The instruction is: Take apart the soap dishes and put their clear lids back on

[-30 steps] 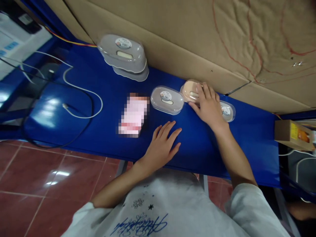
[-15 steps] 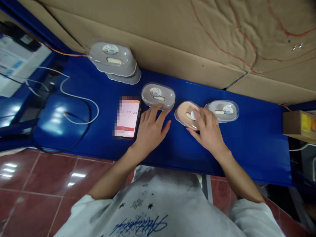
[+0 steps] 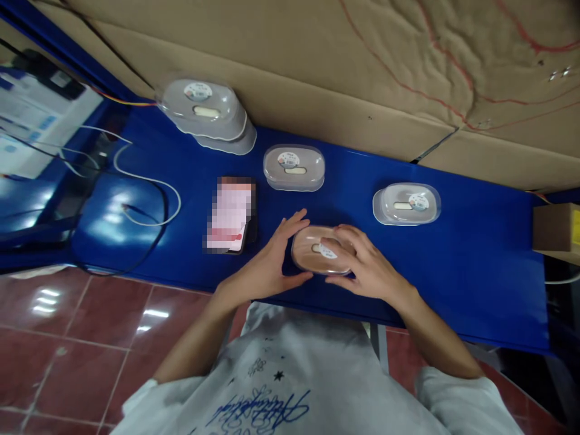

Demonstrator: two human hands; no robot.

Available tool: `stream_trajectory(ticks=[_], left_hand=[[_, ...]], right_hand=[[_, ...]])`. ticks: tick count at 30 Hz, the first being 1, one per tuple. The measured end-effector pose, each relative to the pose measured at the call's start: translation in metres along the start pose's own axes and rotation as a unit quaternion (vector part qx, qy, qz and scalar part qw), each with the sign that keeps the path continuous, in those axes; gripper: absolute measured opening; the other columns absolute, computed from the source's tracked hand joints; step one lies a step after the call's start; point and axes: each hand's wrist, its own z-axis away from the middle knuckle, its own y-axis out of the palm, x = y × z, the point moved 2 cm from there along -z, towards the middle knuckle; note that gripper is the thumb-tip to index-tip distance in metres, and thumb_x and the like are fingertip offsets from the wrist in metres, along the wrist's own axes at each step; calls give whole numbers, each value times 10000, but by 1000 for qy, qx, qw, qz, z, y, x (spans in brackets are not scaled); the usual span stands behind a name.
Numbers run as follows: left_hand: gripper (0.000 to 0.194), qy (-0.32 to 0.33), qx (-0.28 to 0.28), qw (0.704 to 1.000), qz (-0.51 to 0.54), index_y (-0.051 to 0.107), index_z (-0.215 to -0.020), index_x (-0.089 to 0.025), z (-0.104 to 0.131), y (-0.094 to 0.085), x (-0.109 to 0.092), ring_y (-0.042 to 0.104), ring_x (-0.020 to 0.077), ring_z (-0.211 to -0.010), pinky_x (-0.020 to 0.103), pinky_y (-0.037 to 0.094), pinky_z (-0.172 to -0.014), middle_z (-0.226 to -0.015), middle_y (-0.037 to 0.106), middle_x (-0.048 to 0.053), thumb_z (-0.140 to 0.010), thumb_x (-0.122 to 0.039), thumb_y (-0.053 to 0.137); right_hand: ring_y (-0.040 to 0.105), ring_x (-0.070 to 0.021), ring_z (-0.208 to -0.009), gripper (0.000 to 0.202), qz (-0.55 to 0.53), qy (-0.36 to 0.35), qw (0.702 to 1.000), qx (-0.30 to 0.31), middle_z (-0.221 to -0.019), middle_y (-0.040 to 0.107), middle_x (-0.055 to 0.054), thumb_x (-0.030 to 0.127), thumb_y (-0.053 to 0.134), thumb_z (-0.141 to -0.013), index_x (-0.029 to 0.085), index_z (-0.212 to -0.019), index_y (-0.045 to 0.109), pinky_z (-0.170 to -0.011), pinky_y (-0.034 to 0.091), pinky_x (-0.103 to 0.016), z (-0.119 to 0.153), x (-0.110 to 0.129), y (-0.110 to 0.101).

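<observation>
A peach-coloured oval plastic box (image 3: 308, 252) with a clear lid and a round label lies near the table's front edge. My right hand (image 3: 369, 263) is wrapped over its right end, thumb at the near side and fingers across the lid and far side. Around the left end curves my left hand (image 3: 267, 260), thumb and fingers spread apart, fingertips at the box's edge and a gap at the palm. A grey oval box (image 3: 310, 176) with a clear lid sits behind, and another pale lidded box (image 3: 389, 212) is to the right.
Several similar grey boxes (image 3: 229, 124) are stacked at the back left. A phone (image 3: 231, 214) with a partly blurred screen lies left of my left hand. Cables (image 3: 179, 196) cross the blue table's left side. Cardboard (image 3: 317, 96) lines the back; a carton (image 3: 555, 229) stands far right.
My right hand has brought the peach box left and towards me, away from the pale box. My left hand has moved off the grey box to the peach box's left end.
</observation>
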Motion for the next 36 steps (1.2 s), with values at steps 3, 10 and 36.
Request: stream_trajectory(ticks=[3,10,36], left_hand=[[1060,-40,-8,999,-11,159,-1716,-366,22,8,6,374,357,-1634,661,266,-1350,-1708,460,149,-914,-286,847],[1096,-23,-9,999,-44,210,-1706,-302,53,13,6,367,412,-1629,721,306,-1305,-1757,341,235,-863,-473,889],[1012,-27,-66,997,-9,277,-1593,-285,51,35,-3,583,403,-1441,748,77,-1315,-1523,599,180,-818,-563,866]], right_hand=[[450,-370,-1548,724,-77,-18,997,13,-1606,461,-169,438,670,-1040,307,-1679,356,-1219,512,-598,1,2,3],[401,-389,-1581,657,-55,36,995,-73,-1582,481,-126,381,682,-1032,367,-1639,433,-1285,400,-657,-3,-22,2],[461,-371,-1531,756,-2,-50,995,85,-1694,467,-178,641,729,-951,252,-1572,542,-1187,465,-586,-5,30,-5]])
